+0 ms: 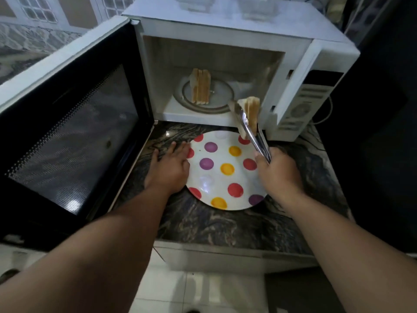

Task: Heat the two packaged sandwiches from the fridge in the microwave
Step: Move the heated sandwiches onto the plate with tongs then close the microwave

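Observation:
The white microwave (293, 71) stands open, its door (67, 136) swung out to the left. One sandwich (200, 89) stands on edge on the turntable (222, 96) inside. My right hand (278, 175) grips metal tongs (252, 129), which clamp a second sandwich (251, 114) in the air just in front of the microwave opening, above the far edge of a white plate with coloured dots (222, 177). My left hand (168, 169) rests flat on the counter with its fingers straight, touching the plate's left rim.
The plate lies on a dark marbled counter (214, 224) in front of the microwave. Clear plastic containers (257, 7) sit on top of the microwave. The open door blocks the space at the left. Pale floor tiles (198, 290) show below the counter edge.

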